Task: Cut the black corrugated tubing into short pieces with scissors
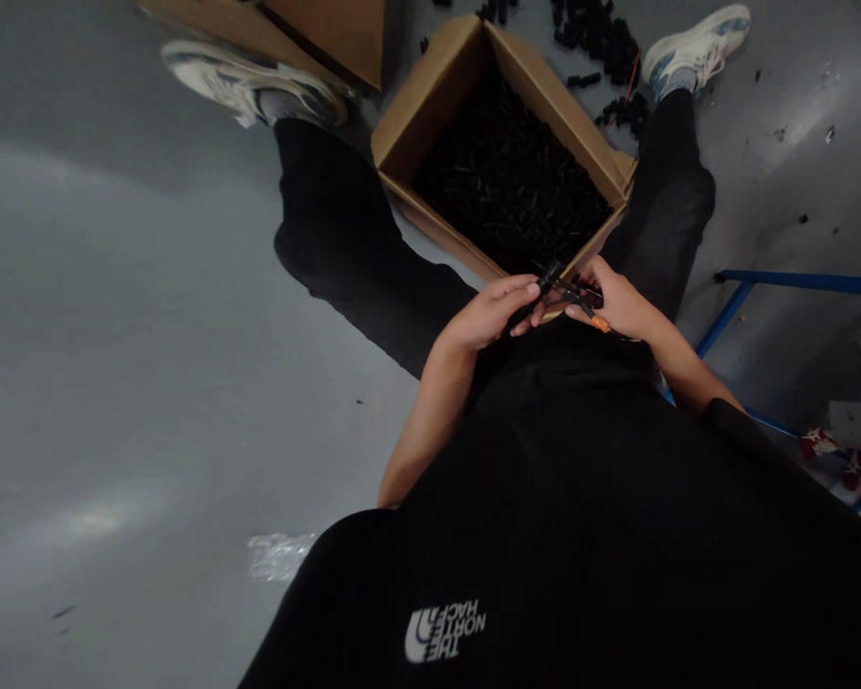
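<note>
My left hand [492,311] is closed around a dark ribbed part [549,275], its fingers curled beneath. Close beside it, my right hand [617,301] grips a small cutting tool [581,304] with black and orange handles, whose tip points toward the ribbed part. Both hands are at the near corner of an open cardboard box [430,225], which holds a heap of small black pieces [509,182]. Fingers hide much of the ribbed part and the tool's tip.
Loose black pieces [599,38] lie on the floor beyond the box. Another cardboard box [330,33] is at the top left. My legs flank the open box. A blue metal frame [818,282] stands at right, and clear plastic [279,555] lies at lower left.
</note>
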A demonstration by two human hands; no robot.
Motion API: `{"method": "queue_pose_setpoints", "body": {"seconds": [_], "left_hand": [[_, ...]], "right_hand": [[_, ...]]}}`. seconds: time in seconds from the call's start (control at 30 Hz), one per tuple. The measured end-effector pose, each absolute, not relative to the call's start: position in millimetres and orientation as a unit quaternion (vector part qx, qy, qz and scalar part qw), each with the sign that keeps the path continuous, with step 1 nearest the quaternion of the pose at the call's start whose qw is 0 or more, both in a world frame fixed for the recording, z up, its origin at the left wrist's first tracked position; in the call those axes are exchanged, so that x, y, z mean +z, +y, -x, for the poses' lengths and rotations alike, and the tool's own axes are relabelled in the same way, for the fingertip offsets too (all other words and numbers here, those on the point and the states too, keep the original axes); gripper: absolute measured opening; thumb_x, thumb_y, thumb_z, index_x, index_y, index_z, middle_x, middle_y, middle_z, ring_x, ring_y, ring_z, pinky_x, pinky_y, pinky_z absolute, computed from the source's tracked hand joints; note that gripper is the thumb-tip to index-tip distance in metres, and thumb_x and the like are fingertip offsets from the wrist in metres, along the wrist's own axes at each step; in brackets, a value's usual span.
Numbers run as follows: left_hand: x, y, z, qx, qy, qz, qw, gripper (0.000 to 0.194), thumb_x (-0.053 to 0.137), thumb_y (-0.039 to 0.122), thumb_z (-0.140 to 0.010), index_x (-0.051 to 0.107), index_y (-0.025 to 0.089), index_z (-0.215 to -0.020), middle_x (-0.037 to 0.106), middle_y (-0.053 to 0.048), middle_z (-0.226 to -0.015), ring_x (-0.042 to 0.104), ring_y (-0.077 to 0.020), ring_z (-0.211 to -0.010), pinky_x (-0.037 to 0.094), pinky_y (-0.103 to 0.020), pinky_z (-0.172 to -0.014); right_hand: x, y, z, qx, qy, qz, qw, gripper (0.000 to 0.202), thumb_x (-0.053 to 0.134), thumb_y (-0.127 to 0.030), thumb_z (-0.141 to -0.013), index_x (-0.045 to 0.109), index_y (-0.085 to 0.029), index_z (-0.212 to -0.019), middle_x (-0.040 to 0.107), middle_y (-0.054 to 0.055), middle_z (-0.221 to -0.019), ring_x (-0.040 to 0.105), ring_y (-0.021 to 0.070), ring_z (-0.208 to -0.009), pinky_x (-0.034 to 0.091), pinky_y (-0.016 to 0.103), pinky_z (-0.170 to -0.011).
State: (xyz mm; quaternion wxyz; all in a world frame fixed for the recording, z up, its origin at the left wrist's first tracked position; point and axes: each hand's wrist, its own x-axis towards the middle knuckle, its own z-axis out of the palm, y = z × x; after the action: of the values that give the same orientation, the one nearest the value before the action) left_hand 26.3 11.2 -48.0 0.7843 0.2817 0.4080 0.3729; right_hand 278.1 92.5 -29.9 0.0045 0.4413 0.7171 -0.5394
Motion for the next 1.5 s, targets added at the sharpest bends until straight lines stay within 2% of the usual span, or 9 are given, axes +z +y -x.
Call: {"method": "queue_pose_setpoints", "body": {"seconds": [0.1,0.2,0.4,0.57,0.7,0.8,0.93,1.2,1.5], "left_hand": [[-40,11,-30,0.357,0.371,-0.282,0.809,0.061,0.084,0.078,-0.095,0.074,0.018,-0.099,0.055,0.006,-0.064,0.037,-0.0044,-0.042,0.024,-0.020,-0.038],[-35,11,-30,0.374,0.368,-0.275,0.806,0.061,0.085,0.078,-0.095,0.073,0.018,-0.101,0.048,0.008,-0.061,0.032,-0.0048,-0.043,0.021,-0.020,-0.039],[-30,9,-18,0.390,0.390,-0.311,0.774,0.058,0.082,0.075,-0.099,0.074,0.018,-0.098,0.049,0.007,-0.060,0.036,-0.0053,-0.044,0.028,-0.019,-0.041],[-32,8,-16,0.387,0.388,-0.319,0.773,0.060,0.079,0.076,-0.100,0.074,0.017,-0.091,0.068,-0.002,-0.072,0.059,-0.0100,-0.053,0.048,-0.020,-0.045],[-38,8,-20,0.380,0.377,-0.315,0.784,0.060,0.080,0.077,-0.099,0.073,0.018,-0.101,0.066,0.001,-0.070,0.055,-0.0085,-0.049,0.042,-0.019,-0.040],[-46,9,-19,0.373,0.406,-0.346,0.759,0.064,0.079,0.082,-0.097,0.068,0.019,-0.097,0.067,0.000,-0.072,0.059,-0.0098,-0.053,0.047,-0.020,-0.044],[-60,7,-15,0.363,0.476,-0.393,0.698,0.064,0.072,0.084,-0.100,0.063,0.022,-0.094,0.070,-0.004,-0.076,0.064,-0.0123,-0.058,0.050,-0.022,-0.047],[-71,1,-26,0.321,0.564,-0.449,0.615,0.046,0.068,0.066,-0.108,0.063,0.022,-0.095,0.070,-0.002,-0.077,0.063,-0.0153,-0.060,0.051,-0.027,-0.058],[-76,1,-14,0.277,0.606,-0.520,0.535,0.028,0.073,0.049,-0.102,0.071,0.022,-0.102,0.080,-0.005,-0.093,0.071,-0.0211,-0.082,0.053,-0.032,-0.076]], "right_hand": [[-28,94,-277,-0.537,0.741,-0.403,-0.032,0.051,0.087,-0.051,-0.086,0.055,-0.024,-0.115,0.072,0.008,-0.113,0.070,0.0278,-0.100,0.058,0.047,-0.091],[-24,93,-273,-0.514,0.750,-0.416,-0.027,0.052,0.087,-0.059,-0.086,0.052,-0.026,-0.107,0.070,0.004,-0.100,0.066,0.0245,-0.088,0.055,0.043,-0.084],[-20,82,-268,-0.532,0.721,-0.443,-0.037,0.065,0.086,-0.077,-0.083,0.043,-0.028,-0.092,0.061,-0.002,-0.078,0.054,0.0170,-0.070,0.042,0.036,-0.069],[-16,80,-270,-0.519,0.733,-0.440,-0.009,0.052,0.087,-0.061,-0.086,0.049,-0.027,-0.097,0.064,-0.002,-0.081,0.060,0.0188,-0.077,0.043,0.035,-0.073],[-12,84,-267,-0.514,0.745,-0.426,0.015,0.043,0.083,-0.049,-0.090,0.052,-0.026,-0.109,0.071,0.003,-0.098,0.066,0.0222,-0.085,0.046,0.037,-0.078],[-10,87,-262,-0.495,0.749,-0.440,0.038,0.044,0.083,-0.047,-0.091,0.053,-0.026,-0.113,0.074,0.007,-0.111,0.069,0.0259,-0.094,0.049,0.039,-0.082],[-11,88,-256,-0.474,0.742,-0.467,0.089,0.043,0.086,-0.047,-0.091,0.054,-0.026,-0.111,0.075,0.007,-0.103,0.071,0.0269,-0.090,0.046,0.038,-0.078],[-18,85,-254,-0.465,0.744,-0.468,0.107,0.047,0.083,-0.057,-0.095,0.055,-0.024,-0.114,0.077,0.009,-0.108,0.071,0.0280,-0.093,0.043,0.037,-0.075],[-15,85,-253,-0.485,0.722,-0.477,0.124,0.043,0.088,-0.043,-0.092,0.051,-0.025,-0.105,0.076,0.008,-0.105,0.071,0.0260,-0.091,0.042,0.037,-0.076]]}}
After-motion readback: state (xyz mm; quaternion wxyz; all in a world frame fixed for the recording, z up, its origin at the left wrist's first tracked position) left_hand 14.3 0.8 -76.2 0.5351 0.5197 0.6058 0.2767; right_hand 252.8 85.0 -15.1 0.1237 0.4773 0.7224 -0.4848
